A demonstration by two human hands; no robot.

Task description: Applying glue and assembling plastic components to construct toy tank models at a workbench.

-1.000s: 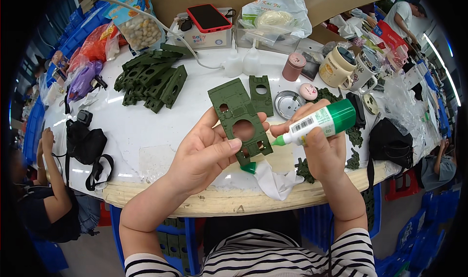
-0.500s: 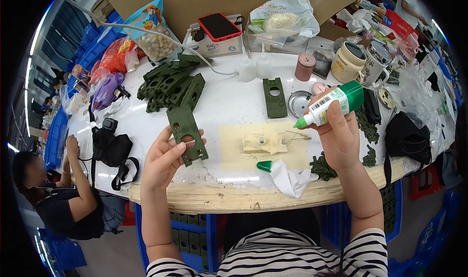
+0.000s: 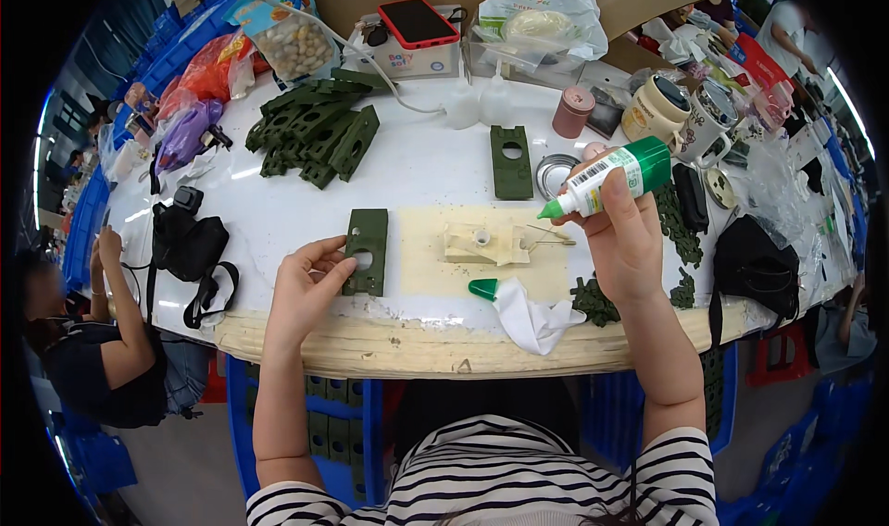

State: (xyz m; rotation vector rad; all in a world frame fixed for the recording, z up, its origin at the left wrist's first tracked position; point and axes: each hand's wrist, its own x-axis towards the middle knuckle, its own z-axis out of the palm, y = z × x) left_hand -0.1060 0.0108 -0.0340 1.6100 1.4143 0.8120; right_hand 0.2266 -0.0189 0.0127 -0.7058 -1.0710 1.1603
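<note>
Between the thumb and fingers of my left hand (image 3: 313, 281) is the edge of a dark green plastic plate (image 3: 369, 225) with round holes, at the left of the work area. My right hand (image 3: 630, 239) is wrapped round a white and green glue bottle (image 3: 607, 183), its green tip slanting down to the left above the table. Below the tip sits a block wrapped in cream tape (image 3: 486, 244) with a small white ring on top, on a pale yellow sheet (image 3: 421, 276). In front of it lie a green cap (image 3: 482, 289) and a white cloth (image 3: 537, 318).
Another green plate (image 3: 511, 163) lies behind the block, and a pile of them (image 3: 310, 128) farther left. Small green parts (image 3: 594, 302) lie near my right forearm. Mugs (image 3: 656, 114), a pink tin (image 3: 574, 112) and a black bag (image 3: 761, 267) stand at the right. A person (image 3: 106, 341) sits at far left.
My left hand has lowered the green plate and turned it upright and straight, close to the tabletop. The glue bottle stays tilted in my right hand. The whole view has shifted slightly.
</note>
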